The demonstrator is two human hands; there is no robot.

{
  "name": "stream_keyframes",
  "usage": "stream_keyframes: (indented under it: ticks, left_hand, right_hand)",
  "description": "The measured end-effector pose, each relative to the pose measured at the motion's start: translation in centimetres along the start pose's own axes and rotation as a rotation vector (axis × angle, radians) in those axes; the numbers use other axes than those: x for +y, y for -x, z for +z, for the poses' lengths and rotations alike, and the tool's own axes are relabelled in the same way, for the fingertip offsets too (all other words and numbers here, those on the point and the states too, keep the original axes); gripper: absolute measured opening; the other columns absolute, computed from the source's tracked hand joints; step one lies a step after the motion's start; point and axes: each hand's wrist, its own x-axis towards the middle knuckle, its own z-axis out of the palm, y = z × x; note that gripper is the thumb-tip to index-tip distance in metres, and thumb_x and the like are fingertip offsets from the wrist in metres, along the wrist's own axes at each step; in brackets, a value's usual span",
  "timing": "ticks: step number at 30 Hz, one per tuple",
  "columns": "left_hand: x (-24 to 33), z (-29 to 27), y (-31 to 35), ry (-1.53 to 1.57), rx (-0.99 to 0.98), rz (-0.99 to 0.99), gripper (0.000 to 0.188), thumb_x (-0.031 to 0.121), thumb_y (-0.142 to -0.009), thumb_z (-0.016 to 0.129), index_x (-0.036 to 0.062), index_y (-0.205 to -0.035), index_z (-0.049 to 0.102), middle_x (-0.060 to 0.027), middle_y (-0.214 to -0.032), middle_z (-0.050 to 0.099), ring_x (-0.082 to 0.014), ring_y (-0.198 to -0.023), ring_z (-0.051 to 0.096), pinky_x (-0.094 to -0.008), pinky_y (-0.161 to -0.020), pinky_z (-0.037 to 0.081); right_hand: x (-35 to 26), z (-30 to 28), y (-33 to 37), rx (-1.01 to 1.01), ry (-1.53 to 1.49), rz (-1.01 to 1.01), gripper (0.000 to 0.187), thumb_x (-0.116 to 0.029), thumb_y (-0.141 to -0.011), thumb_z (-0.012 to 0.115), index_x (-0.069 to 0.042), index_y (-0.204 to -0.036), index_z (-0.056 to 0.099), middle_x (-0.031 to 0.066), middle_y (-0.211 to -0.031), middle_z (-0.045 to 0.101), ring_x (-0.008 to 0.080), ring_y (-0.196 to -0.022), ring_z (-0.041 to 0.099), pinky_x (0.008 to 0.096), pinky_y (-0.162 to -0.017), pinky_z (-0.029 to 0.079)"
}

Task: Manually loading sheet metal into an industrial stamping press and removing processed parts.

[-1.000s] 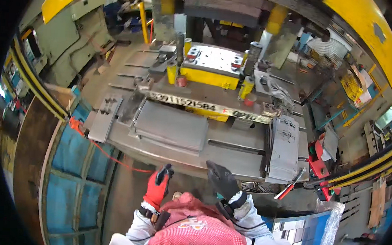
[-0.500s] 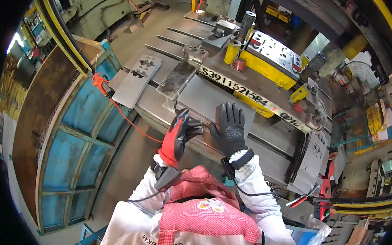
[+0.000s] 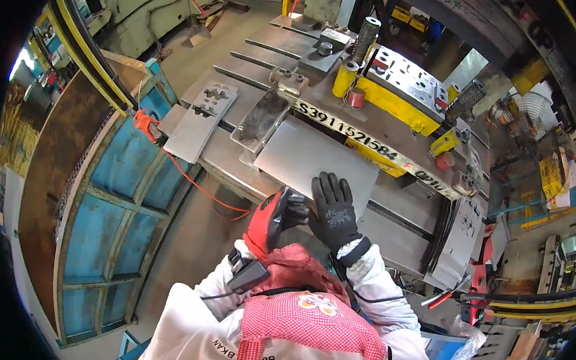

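A flat grey metal sheet [image 3: 309, 153] lies on the press bed, its far edge at the lettered bar [image 3: 363, 142] of the die. My right hand [image 3: 334, 209], in a black glove, rests flat over the sheet's near edge with fingers stretched out. My left hand [image 3: 278, 218], in a red and black glove, is beside it, just off the sheet's near edge. Its fingers are bent loosely toward the right hand, and nothing shows between them. A steel bracket [image 3: 260, 122] stands at the sheet's left end.
Left of the bracket lies a cut metal piece [image 3: 202, 122]. A stack of cut sheets [image 3: 456, 240] is at the right. Behind the bar stands the yellow die block [image 3: 398, 104] with upright posts. A red air gun [image 3: 147, 125] hangs by a blue panel [image 3: 111, 215].
The metal sheet has slid toward me, showing more of its surface. Both my hands have drawn back nearer my body, and the left has come closer to the right.
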Motion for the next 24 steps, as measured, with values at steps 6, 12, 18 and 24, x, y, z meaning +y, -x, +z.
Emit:
stream_keyframes:
  ticks: [6, 12, 18, 24]
  left_hand:
    - [1.7, 0.1, -2.5, -0.195, 0.115, -0.183, 0.055, 0.049, -0.088, 0.043, -0.0029, -0.089, 0.059, -0.0132, -0.075, 0.062, -0.0201, -0.067, 0.062, -0.0308, -0.067, 0.051]
    - [-3.6, -7.6, -7.1, -1.052, 0.108, 0.683, 0.029, 0.029, -0.089, 0.047, 0.0053, -0.101, 0.06, -0.014, -0.07, 0.052, -0.0263, -0.064, 0.052, -0.0377, -0.062, 0.044]
    - [-3.0, -5.1, -0.2, -0.672, 0.235, 0.367, 0.038, 0.023, -0.085, 0.053, -0.0016, -0.113, 0.049, -0.0119, -0.075, 0.061, -0.0234, -0.062, 0.057, -0.0323, -0.059, 0.045]
    - [0.6, -5.0, 4.0, -1.606, 0.031, 0.834, 0.044, 0.016, -0.081, 0.055, 0.0001, -0.121, 0.043, -0.0114, -0.075, 0.062, -0.0262, -0.063, 0.059, -0.0341, -0.058, 0.046]
  right_hand:
    - [-0.6, -0.9, 0.0, 0.092, -0.055, 0.004, 0.054, -0.022, -0.075, 0.058, 0.001, -0.121, 0.041, 0.0196, -0.126, 0.041, 0.0346, -0.118, 0.038, 0.0465, -0.1, 0.025]
    - [-1.6, -3.8, 4.0, 0.291, -0.213, 0.08, 0.049, -0.009, -0.075, 0.057, 0.001, -0.121, 0.044, 0.0194, -0.122, 0.045, 0.0356, -0.116, 0.04, 0.0437, -0.099, 0.03]
    - [-0.4, -3.4, 11.8, 0.399, -0.649, 0.75, 0.041, -0.016, -0.086, 0.05, 0.001, -0.123, 0.043, 0.0199, -0.122, 0.046, 0.0357, -0.113, 0.043, 0.0383, -0.096, 0.034]
    - [0.5, -2.5, 14.9, 0.105, -1.229, 0.647, 0.044, -0.026, -0.095, 0.032, 0.002, -0.128, 0.035, 0.0175, -0.121, 0.048, 0.0254, -0.112, 0.048, 0.038, -0.094, 0.037]
